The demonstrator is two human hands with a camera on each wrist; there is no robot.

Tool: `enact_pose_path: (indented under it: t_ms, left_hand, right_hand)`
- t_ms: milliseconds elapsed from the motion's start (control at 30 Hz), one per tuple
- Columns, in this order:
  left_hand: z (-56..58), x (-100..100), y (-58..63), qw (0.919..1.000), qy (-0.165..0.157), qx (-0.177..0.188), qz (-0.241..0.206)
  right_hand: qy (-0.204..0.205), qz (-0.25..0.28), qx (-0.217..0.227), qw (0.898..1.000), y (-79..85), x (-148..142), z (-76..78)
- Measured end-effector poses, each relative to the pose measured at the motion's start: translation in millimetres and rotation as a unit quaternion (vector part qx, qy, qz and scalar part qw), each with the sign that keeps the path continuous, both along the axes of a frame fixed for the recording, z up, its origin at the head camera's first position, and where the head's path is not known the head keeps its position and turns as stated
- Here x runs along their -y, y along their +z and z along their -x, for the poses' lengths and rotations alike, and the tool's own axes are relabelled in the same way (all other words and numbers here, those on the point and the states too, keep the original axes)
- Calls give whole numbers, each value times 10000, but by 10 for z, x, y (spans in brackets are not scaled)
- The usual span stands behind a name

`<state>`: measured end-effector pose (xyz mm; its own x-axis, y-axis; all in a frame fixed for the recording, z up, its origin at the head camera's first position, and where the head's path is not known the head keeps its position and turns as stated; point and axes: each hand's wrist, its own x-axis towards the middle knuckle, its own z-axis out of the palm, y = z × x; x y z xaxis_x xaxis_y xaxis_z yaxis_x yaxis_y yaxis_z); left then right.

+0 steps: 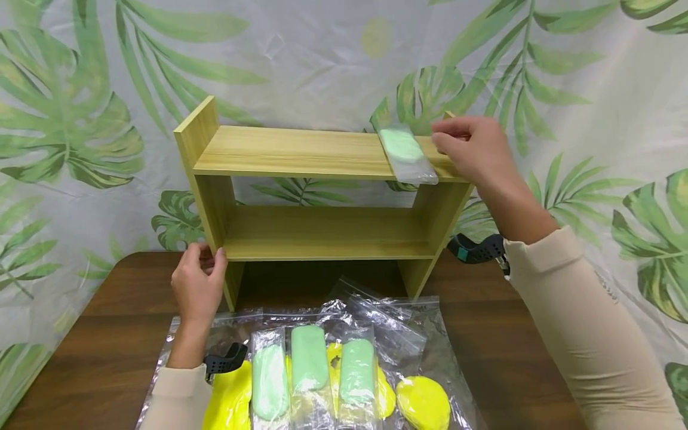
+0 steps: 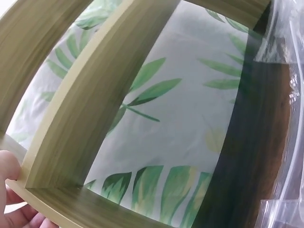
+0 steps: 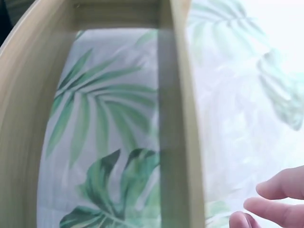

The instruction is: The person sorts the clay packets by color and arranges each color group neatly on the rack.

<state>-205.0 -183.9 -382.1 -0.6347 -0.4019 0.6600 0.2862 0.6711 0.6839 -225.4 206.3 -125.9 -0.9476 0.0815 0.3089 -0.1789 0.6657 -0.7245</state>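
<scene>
A small wooden shelf (image 1: 322,248) with a top board and a middle board stands on the table. My left hand (image 1: 199,278) grips its left side panel near the middle board, thumb at the front edge and fingers round the outer side, as the left wrist view also shows. A clear bag with a light green slab (image 1: 402,145) lies on the top board's right part, its lower end hanging over the front edge. Just right of that bag is my right hand (image 1: 475,146), by the top right corner, fingers loosely bent with nothing between them.
On the dark brown table (image 1: 134,310), a large clear plastic bag (image 1: 451,358) lies before the shelf. Several bagged green slabs (image 1: 310,358) and yellow pieces (image 1: 423,403) are on it, with loose clear zip bags (image 1: 392,328) behind. A leaf-patterned cloth (image 1: 322,54) hangs behind.
</scene>
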Motion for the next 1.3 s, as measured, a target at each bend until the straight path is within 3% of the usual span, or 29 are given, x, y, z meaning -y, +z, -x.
enact_pose_path:
  t_ms: [267, 533, 833, 1100, 1300]
  left_hand:
    - [4, 17, 15, 9931, -388, 833, -732]
    - [-15, 38, 36, 9726, -880, 1691, -1332]
    - [-20, 59, 87, 9686, -1005, 1806, -1385]
    - [-29, 85, 72, 9656, -1302, 1901, -1206]
    - [-9, 112, 55, 9665, -1374, 1842, -1144]
  right_hand:
    - [437, 924, -433, 9938, -145, -129, -403]
    - [724, 1078, -931, 9871, -602, -174, -704]
    - [1173, 1178, -815, 9827, -1101, -152, -914]
    - [1459, 1700, -231, 9743, -1557, -97, -1027]
    - [1501, 1583, 185, 9757, -1828, -89, -1036]
